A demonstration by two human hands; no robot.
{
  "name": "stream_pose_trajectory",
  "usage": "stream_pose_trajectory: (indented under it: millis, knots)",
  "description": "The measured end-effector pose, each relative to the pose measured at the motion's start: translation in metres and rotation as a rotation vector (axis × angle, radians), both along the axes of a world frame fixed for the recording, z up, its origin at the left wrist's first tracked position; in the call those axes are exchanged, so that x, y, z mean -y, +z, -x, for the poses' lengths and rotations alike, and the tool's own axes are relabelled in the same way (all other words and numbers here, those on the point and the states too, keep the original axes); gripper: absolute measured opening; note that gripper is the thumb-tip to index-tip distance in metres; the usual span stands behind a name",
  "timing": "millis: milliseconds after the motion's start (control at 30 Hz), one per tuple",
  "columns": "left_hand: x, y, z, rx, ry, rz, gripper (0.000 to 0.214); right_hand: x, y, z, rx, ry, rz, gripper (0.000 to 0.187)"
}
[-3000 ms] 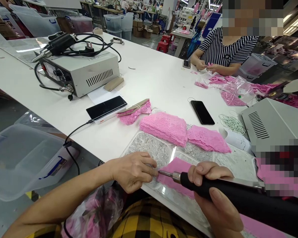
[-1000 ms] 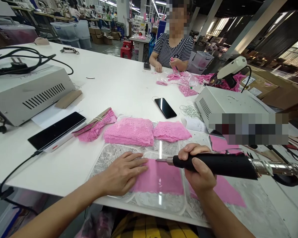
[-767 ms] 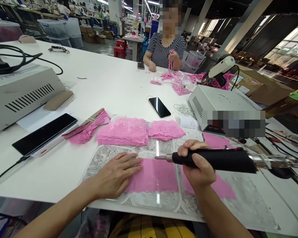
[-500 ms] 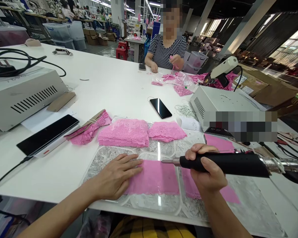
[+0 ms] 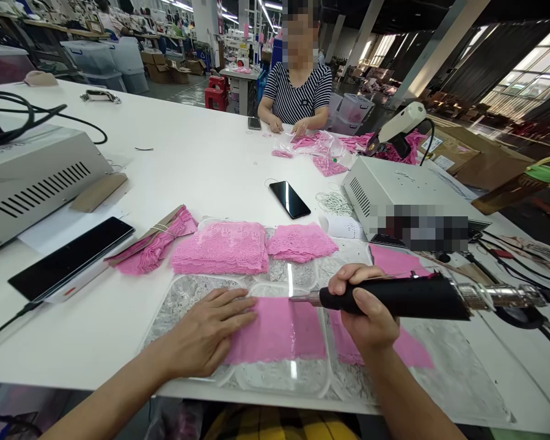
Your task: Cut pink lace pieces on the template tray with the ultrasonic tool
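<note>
My left hand (image 5: 207,333) lies flat, fingers stretched out, pressing the left end of a pink lace strip (image 5: 279,330) on a clear glass plate (image 5: 183,293). My right hand (image 5: 365,305) is wrapped round a black cutting tool (image 5: 394,297); its metal tip points left and hovers just above the strip's upper edge. Behind the strip lie two stacks of pink lace (image 5: 222,247) and a smaller bundle (image 5: 152,244) tied to card.
A grey machine box (image 5: 36,177) stands at the left, a white one (image 5: 394,189) at the right. Two phones (image 5: 68,256) (image 5: 289,198) lie on the white table (image 5: 201,159). A person in a striped top (image 5: 297,91) handles pink lace across the table. Cables trail at the right.
The view has drifted slightly. My left hand stays flat on the strip; my right hand has shifted the tool a little left and down, near the strip's upper edge.
</note>
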State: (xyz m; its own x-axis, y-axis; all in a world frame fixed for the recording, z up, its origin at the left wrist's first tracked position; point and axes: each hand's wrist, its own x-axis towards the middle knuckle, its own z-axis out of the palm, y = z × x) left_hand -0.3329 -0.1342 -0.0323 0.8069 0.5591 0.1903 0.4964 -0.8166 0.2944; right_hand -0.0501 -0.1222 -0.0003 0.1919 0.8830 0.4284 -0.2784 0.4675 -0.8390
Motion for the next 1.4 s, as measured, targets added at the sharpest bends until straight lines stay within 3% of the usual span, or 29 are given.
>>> stream_pose_trajectory:
  millis: [333, 600, 1400]
  knots:
    - [-0.001, 0.000, 0.002, 0.029, -0.008, -0.028, 0.062, 0.003, 0.012, -0.034, -0.003, -0.244, -0.006, 0.009]
    - [0.000, 0.006, -0.001, 0.028, -0.021, -0.076, 0.059, 0.003, -0.001, -0.033, -0.024, -0.203, 0.035, 0.010]
    - [0.000, 0.007, -0.002, 0.061, -0.032, -0.034, 0.057, 0.001, -0.001, -0.036, -0.026, -0.215, 0.033, 0.012]
